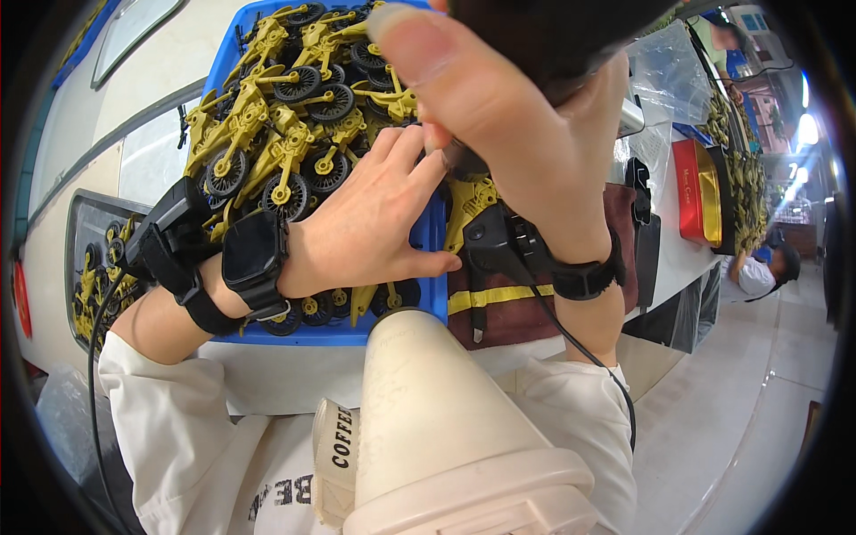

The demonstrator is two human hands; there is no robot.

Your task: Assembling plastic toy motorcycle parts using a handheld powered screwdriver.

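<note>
A white table [267,385] carries a blue plastic tray [434,299]. Over its right side, the right hand [526,134] wraps its fingers round a blurred black tool [553,36]; the left hand [366,223] spreads its thumb, any fingertip hold impossible to tell. Yellow plastic bike-shaped pieces with black spoked wheels [290,147] heap the tray.

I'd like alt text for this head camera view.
A person's right hand holds a dark object, partly out of frame, and their left hand extends over a blue bin of black-wheeled yellow toy-bike pieces.
</note>
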